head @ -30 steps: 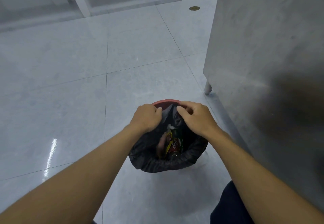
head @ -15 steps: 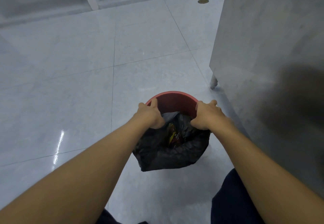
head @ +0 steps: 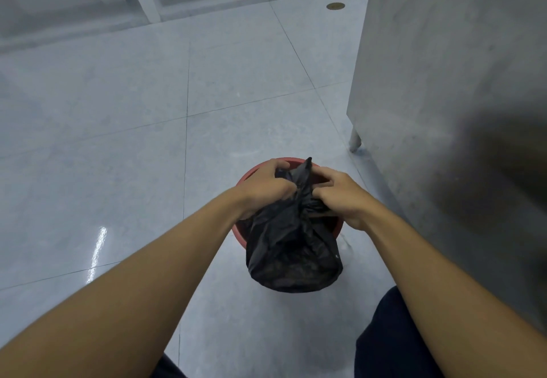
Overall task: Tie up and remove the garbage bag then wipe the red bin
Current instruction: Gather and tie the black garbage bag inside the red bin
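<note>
Both grips are clamped on the gathered neck of the crumpled black plastic garbage bag (head: 291,247): left hand (head: 266,186) and right hand (head: 340,192) bunch it together above the round red plastic bin (head: 245,178), which stands on the glossy grey tiled floor (head: 118,141) beside a grey metal cabinet (head: 444,96).

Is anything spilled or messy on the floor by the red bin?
Nothing stands out. The shiny grey tiled floor around the round red plastic bin shows no spills. The crumpled black plastic garbage bag is bunched shut between the left hand and right hand, and no rubbish shows.
</note>
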